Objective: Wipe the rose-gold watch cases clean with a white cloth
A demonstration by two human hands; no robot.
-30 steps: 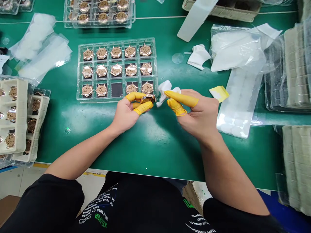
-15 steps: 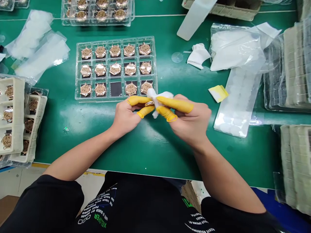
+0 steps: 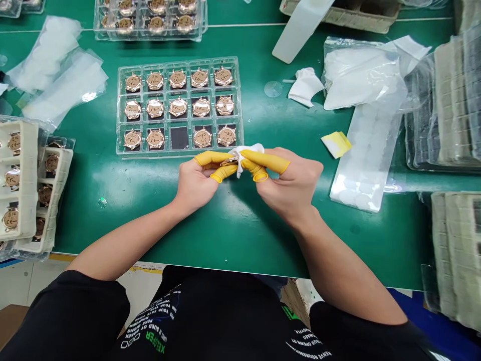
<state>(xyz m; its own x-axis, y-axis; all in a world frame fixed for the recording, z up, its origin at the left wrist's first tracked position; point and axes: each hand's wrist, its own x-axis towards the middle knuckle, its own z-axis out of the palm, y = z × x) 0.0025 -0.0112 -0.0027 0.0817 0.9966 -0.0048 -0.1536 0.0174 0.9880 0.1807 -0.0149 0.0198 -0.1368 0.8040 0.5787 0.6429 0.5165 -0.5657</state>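
Observation:
Yellow finger cots cover the thumb and forefinger of my left hand, which pinches a rose-gold watch case by its edge. My right hand, also in yellow finger cots, is closed on a white cloth that touches the right side of the watch case. Fingers and cloth hide much of the case. Just beyond my hands lies a clear plastic tray with rows of rose-gold watch cases, backs up. One compartment in its front row shows only a dark pad.
Stacked trays of watch cases stand at the left edge, another tray at the back. To the right lie a crumpled white cloth, a yellow-and-white piece, a plastic bag, a translucent strip and stacked trays.
My right hand has shifted slightly left and turned, and the white cloth now lies lower and flatter against the watch case. More of the case shows. My left hand has hardly moved.

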